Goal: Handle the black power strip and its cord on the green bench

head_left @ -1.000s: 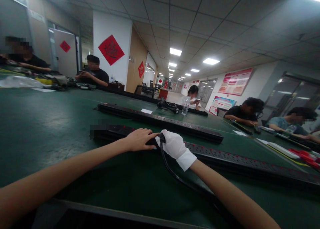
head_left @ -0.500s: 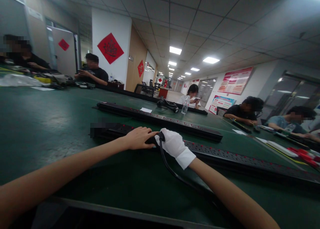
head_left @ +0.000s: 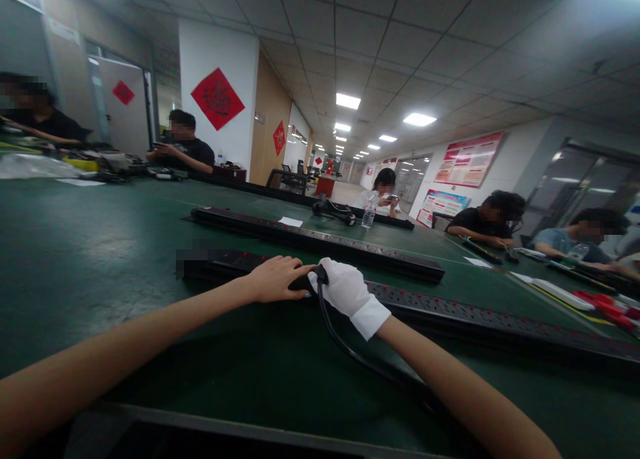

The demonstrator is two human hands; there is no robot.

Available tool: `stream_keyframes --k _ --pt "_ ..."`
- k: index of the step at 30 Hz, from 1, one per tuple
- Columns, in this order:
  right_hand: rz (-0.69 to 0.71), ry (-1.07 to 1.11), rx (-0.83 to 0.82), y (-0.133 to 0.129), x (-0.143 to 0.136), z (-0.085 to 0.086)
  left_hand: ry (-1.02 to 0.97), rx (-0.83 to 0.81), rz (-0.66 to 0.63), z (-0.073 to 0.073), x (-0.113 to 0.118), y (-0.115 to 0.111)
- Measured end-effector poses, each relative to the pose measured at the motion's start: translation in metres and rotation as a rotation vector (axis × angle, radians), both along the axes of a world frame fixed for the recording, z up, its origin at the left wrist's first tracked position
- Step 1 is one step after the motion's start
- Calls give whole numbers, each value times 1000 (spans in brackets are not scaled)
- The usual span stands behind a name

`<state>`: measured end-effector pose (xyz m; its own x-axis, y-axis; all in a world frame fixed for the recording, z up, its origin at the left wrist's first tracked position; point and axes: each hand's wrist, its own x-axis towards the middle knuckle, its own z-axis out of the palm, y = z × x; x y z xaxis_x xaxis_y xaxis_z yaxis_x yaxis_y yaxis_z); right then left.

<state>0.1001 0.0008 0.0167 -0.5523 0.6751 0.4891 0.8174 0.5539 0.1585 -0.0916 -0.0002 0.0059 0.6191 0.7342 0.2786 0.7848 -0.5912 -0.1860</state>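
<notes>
A long black power strip (head_left: 450,310) with red dots along its top lies across the green table (head_left: 125,245). My left hand (head_left: 279,279), bare, is wrapped over the strip with its index finger stretched to the plug. In a white glove, my right hand (head_left: 343,289) grips the black plug (head_left: 321,274) at the strip. From the plug a black cable (head_left: 336,335) curves down and passes beneath my right forearm. The plug's front end is hidden by the glove.
Behind lies a second strip (head_left: 310,239), with a white paper (head_left: 291,222), a coiled black cable (head_left: 334,211) and a clear bottle (head_left: 369,210) beyond. Several people sit around the table. Red items (head_left: 603,305) and a white bar (head_left: 563,295) lie at the right.
The view has shifted slightly. Both hands keep their places on the strip and the plug.
</notes>
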Motion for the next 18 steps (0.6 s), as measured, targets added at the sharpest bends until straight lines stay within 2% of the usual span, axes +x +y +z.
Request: stream_keyframes --k 8,18 --pt "24 48 -78 6 2 -1 9 6 0 0 0 0" --pt "-107 87 -182 20 -2 -4 19 -3 11 2 2 -2"
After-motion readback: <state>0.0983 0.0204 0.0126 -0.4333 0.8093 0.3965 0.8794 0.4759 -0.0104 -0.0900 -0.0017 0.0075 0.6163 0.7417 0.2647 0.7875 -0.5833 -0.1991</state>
